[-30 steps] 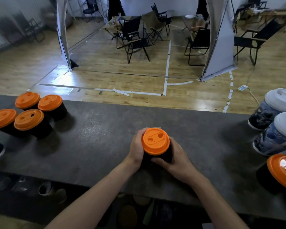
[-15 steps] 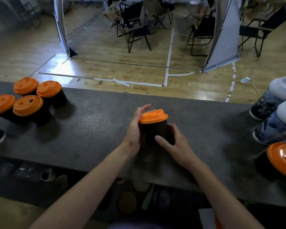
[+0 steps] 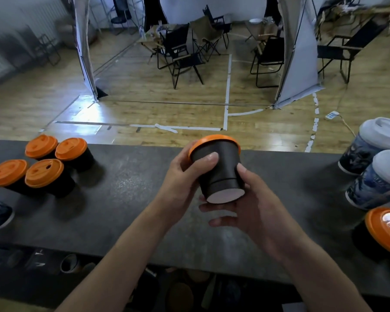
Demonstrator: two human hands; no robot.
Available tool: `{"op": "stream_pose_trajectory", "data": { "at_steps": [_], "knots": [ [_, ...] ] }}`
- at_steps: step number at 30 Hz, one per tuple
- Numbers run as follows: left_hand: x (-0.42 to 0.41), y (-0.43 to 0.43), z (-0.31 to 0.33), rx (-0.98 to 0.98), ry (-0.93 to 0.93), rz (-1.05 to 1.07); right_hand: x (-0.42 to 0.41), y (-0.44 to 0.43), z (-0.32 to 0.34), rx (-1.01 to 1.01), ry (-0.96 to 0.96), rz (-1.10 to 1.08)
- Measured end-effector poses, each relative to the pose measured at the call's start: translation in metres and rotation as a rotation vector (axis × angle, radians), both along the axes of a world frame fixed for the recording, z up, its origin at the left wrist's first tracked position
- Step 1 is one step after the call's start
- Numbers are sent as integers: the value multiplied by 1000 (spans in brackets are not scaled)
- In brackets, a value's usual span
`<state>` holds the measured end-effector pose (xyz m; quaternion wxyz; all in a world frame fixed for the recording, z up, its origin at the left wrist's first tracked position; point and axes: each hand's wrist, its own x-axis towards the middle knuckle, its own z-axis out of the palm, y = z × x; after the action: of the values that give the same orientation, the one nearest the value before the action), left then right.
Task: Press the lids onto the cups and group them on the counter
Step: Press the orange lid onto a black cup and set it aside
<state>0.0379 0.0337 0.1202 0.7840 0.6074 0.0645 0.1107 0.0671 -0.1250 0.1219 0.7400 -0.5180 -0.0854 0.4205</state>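
Above the dark grey tabletop (image 3: 126, 210), a black paper cup (image 3: 221, 170) with an orange plastic lid (image 3: 214, 138) is held clear of the surface, tilted so that its pale base is turned toward the camera. The base is cradled by the curled right hand (image 3: 257, 215). The upper wall is gripped by the left hand (image 3: 178, 176) — thumb laid across the side. Four orange-lidded black cups (image 3: 44, 173) are clustered at the left — two white-lidded patterned cups (image 3: 369, 149) are seen far right.
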Motion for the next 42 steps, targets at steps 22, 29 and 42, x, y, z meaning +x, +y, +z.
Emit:
{"op": "stream_pose_trajectory", "data": {
  "at_steps": [22,29,42],
  "knots": [
    [6,15,23,162,29,-175,7,-10,14,45,72,122],
    [12,3,22,182,83,-109,3,-6,13,-61,-70,24],
    [5,11,22,150,5,-206,2,-12,17,71,85,124]
  ]
}}
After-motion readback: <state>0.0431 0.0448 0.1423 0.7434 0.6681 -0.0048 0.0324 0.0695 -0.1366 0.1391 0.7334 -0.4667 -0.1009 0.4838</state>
